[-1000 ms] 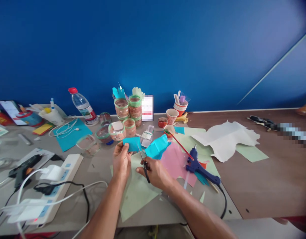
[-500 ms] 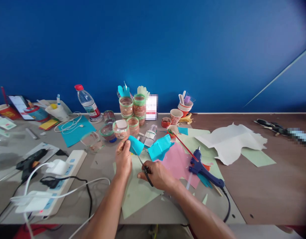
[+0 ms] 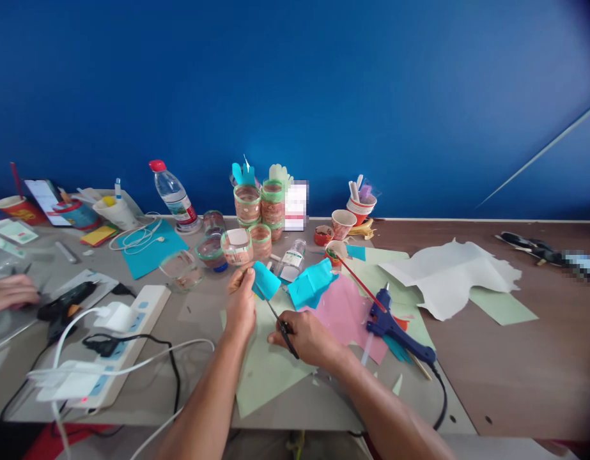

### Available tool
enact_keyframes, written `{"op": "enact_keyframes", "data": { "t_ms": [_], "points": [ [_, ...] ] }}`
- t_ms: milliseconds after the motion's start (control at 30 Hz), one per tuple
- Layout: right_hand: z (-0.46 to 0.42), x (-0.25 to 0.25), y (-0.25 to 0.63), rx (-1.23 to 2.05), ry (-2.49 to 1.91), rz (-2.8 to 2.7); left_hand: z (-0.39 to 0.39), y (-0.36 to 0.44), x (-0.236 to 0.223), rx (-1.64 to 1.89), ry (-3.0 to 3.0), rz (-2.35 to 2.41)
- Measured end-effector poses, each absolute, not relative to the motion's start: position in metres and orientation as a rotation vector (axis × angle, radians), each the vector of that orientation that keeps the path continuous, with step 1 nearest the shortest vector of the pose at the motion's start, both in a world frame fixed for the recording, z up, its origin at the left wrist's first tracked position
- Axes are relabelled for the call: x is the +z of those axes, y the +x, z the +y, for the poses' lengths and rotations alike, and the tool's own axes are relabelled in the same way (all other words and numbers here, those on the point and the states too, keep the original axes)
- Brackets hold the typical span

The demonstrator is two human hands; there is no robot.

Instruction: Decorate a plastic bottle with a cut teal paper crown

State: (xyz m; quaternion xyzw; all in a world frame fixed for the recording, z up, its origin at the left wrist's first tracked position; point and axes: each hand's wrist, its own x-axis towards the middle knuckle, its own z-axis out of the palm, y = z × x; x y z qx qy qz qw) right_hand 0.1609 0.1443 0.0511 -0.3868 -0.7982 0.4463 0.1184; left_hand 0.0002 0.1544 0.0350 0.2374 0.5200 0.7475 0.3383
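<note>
Head camera: in the left hand (image 3: 241,303) turquoise paper (image 3: 267,280) is pinched between thumb and fingers, at its lower edge black scissors (image 3: 291,345) are held in curled fingers of the right hand (image 3: 307,335), with a blue glue gun (image 3: 397,329) farther right.

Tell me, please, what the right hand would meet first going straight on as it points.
Scissors first, the right hand would likely meet the blue paper in the left hand; depth and contact are unclear.

Left hand (image 3: 241,303): pinches blue paper (image 3: 266,280)
Right hand (image 3: 305,335): holds scissors (image 3: 285,333) by that paper
Wall (image 3: 295,96): big and blue
</note>
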Motion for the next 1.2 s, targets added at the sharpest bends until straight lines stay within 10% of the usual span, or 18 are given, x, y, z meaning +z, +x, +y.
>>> {"op": "enact_keyframes", "data": {
  "t_ms": [1200],
  "points": [
    [0.152,0.040,0.161,1.475,-0.981,-2.067,0.148,0.025,0.047,1.756,0.403,1.090]
  ]
}}
